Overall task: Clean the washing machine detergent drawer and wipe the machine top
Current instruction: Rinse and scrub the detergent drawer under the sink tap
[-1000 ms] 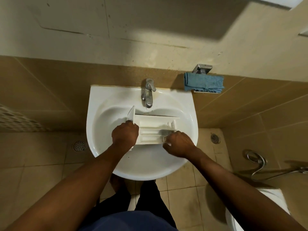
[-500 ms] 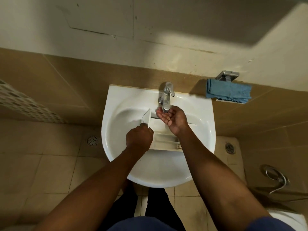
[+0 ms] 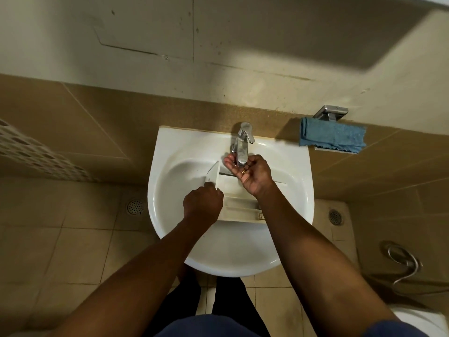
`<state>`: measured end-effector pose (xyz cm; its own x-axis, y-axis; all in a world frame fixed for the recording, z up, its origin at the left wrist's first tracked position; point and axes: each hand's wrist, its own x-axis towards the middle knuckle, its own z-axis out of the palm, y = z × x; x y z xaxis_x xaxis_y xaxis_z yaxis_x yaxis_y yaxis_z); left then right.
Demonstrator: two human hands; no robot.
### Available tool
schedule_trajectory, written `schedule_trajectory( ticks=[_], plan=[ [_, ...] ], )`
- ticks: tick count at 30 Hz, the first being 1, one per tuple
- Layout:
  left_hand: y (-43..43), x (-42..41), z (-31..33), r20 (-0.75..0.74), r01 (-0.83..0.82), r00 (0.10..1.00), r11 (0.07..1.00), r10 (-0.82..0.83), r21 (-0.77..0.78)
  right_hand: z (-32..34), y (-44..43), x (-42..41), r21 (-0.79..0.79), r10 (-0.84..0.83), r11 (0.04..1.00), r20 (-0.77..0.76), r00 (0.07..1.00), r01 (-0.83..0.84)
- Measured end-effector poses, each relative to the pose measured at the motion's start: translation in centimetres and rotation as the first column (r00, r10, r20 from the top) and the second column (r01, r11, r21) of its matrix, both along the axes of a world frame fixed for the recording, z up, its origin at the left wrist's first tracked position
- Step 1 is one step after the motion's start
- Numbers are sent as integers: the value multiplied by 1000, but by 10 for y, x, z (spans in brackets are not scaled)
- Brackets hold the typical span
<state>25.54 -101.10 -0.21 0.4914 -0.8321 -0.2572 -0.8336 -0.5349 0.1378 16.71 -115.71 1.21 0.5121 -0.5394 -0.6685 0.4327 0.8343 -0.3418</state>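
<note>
The plastic drawer [image 3: 239, 207] lies in the sink [image 3: 170, 147], the left hand [image 3: 202, 205] gripping its 9 o'clock end while the right hand [image 3: 250, 173] cups, empty, under the tap [image 3: 243, 144] at 12 o'clock; it looks light, stiff and probably slippery when wet, so it is best held by its walls.

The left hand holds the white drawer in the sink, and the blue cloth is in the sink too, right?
Not quite. The head view shows the blue cloth draped on a wall holder beside the sink, not in it. The left hand does hold the white drawer there.
</note>
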Motion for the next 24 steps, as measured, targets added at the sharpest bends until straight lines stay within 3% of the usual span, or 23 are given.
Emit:
schedule_trajectory(
  ticks=[9,13,16,19,22,24],
  plan=[
    [0,-1,-2,19,14,1000,1000,-14,-2,3,-3,-6,-28,81,996,-30,996,-82],
    [1,0,-2,16,24,1000,1000,-24,4,12,5,-38,-75,268,953,-256,929,-295],
    [0,0,-1,1,16,1000,1000,-16,-4,22,15,-83,-93,343,884,-537,771,-458],
    [0,1,0,-52,-12,999,1000,12,-5,21,30,-122,-148,331,742,-768,549,-654],
    [0,2,2,-66,-16,998,999,13,-40,8,51,-151,-296,199,430,-890,410,-853],
    [1,0,5,-103,-6,995,1000,6,-7,7,57,-166,-286,38,218,-953,301,-933]
  ],
)
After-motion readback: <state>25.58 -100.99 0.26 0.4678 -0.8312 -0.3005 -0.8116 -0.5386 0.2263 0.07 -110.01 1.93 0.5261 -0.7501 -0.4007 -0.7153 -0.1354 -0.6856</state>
